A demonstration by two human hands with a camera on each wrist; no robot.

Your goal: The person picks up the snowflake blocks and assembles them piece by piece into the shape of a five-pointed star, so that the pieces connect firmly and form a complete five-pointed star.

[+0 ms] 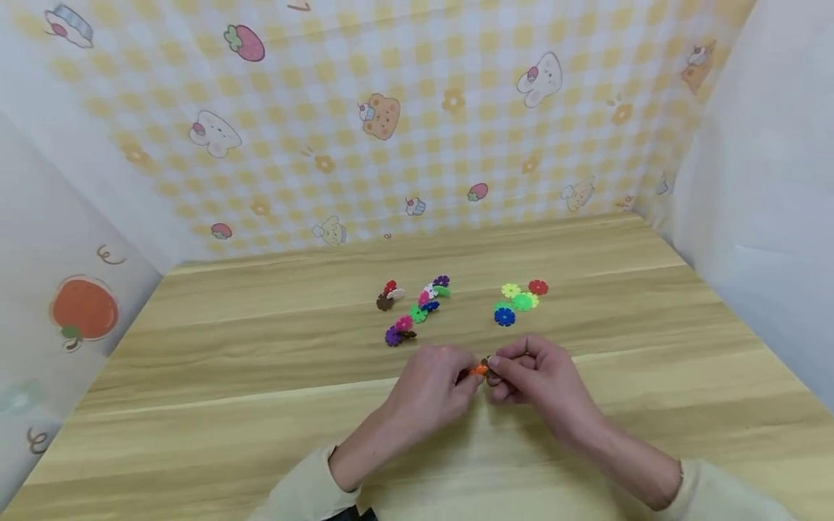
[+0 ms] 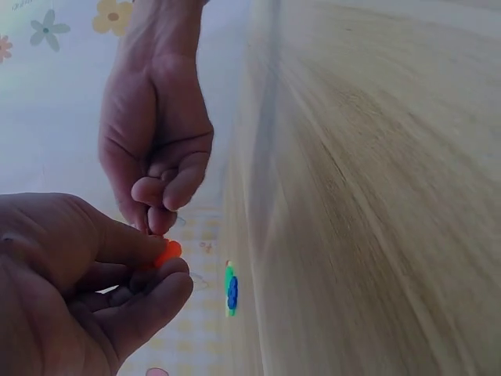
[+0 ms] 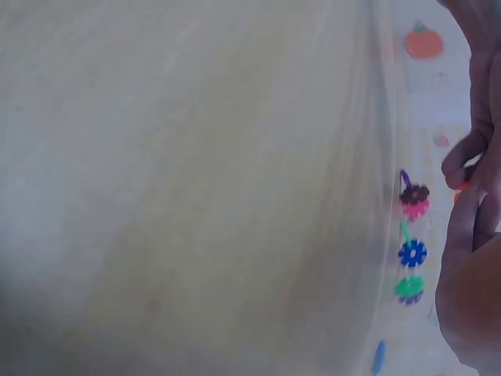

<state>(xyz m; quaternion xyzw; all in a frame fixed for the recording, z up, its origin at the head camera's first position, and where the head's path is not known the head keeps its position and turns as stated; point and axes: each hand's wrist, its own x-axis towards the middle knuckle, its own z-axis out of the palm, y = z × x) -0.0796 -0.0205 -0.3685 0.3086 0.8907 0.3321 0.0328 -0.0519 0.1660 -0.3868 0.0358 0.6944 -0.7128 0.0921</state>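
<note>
Centrally, at the near part of the wooden table, an orange disc is positioned just above the surface. The left hand pinches the orange disc between thumb and fingers. The right hand pinches a brown disc at its right edge; whether the two discs interlock cannot be determined. Beyond the hands, to the left, lie three joined-looking groups: a purple-pink-brown group, a multicoloured group and a red-white-brown group. Far right of these, loose discs overlap flat. A checked cloth bounds the far edge.
</note>
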